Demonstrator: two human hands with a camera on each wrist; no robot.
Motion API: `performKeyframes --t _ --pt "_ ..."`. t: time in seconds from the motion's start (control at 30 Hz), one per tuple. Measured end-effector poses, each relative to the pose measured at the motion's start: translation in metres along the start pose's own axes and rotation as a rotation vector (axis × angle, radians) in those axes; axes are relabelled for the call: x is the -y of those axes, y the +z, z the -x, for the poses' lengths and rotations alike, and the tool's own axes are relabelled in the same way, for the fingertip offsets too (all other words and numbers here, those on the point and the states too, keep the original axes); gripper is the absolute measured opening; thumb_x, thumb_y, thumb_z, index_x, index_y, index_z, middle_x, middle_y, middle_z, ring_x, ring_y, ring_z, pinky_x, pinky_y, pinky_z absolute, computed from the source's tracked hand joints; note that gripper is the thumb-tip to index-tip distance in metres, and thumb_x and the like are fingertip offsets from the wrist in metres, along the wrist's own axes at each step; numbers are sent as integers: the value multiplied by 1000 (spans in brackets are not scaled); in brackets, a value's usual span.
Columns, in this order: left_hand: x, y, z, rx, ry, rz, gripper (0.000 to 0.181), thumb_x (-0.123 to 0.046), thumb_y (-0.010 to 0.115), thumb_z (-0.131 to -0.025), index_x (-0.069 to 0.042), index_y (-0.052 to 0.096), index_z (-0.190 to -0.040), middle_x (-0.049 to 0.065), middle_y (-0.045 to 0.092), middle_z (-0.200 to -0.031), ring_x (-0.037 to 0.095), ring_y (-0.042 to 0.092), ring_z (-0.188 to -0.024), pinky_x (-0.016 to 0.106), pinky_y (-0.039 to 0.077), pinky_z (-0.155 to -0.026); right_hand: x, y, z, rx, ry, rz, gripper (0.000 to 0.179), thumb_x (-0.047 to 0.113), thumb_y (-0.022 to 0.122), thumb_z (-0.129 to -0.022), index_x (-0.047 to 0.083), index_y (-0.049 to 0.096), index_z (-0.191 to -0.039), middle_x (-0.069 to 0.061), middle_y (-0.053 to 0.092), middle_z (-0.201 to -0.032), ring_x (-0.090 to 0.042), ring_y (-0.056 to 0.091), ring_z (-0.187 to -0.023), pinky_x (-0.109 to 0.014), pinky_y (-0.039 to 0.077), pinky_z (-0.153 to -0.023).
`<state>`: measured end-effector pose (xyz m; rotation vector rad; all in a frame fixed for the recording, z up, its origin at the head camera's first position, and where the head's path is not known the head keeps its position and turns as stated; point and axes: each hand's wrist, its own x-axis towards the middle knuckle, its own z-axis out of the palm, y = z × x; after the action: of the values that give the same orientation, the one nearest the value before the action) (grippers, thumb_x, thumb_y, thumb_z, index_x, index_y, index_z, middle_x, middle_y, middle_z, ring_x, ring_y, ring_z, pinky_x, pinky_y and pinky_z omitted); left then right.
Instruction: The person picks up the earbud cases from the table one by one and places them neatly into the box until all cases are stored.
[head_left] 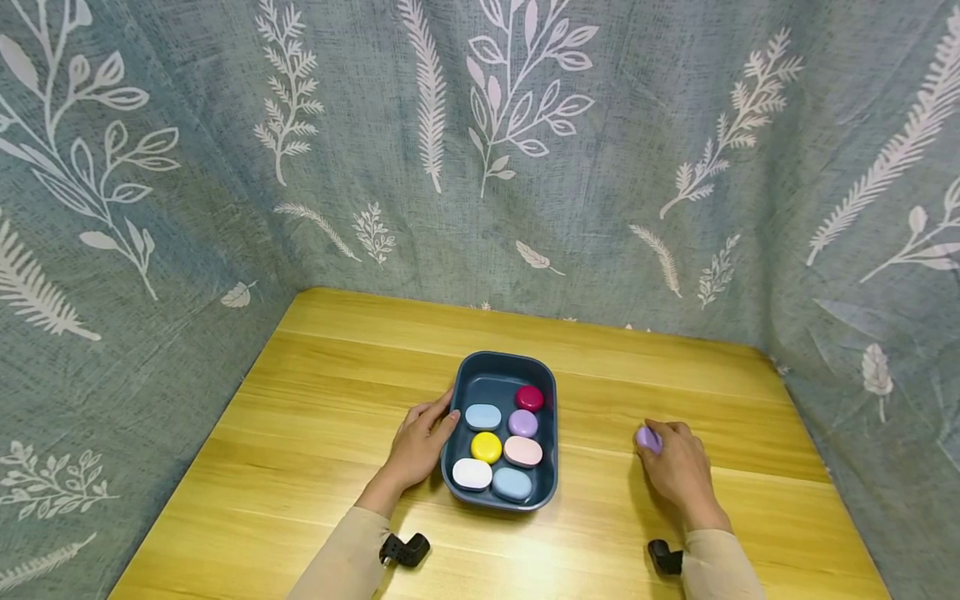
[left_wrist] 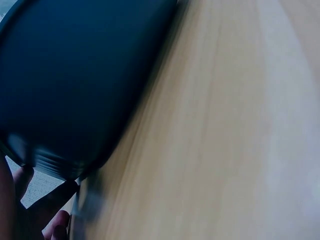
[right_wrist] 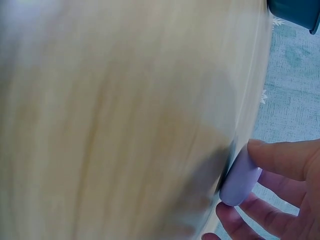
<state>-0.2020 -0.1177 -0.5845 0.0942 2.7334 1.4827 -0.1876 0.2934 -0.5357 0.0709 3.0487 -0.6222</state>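
A dark blue rectangular box stands on the table with round and oval soaps lying in it. My left hand is at the box's left side, fingers extended against the outer wall and thumb at the rim. The left wrist view shows the box wall close up, with fingertips touching its lower corner. Well to the right of the box, my right hand pinches a purple soap between thumb and fingers. In the right wrist view this rounded soap is held on edge, close over the table.
Inside the box are a crimson soap, a second purple one, a yellow one, a pink one, a white one and two light blue ones. The wooden table meets a leaf-patterned curtain behind and at both sides.
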Motion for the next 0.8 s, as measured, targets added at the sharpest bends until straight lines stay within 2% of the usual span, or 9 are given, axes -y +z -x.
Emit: performKeyframes --t 0.8 --pt "-1 0 0 -3 12 -4 57 -62 47 -104 -41 42 -158 5 58 -147 26 45 -141 60 34 -112 17 0 3 -24 -40 -91 51 15 64 -101 -5 53 -147 -36 50 -140 -57 50 -121 -66 43 -95"
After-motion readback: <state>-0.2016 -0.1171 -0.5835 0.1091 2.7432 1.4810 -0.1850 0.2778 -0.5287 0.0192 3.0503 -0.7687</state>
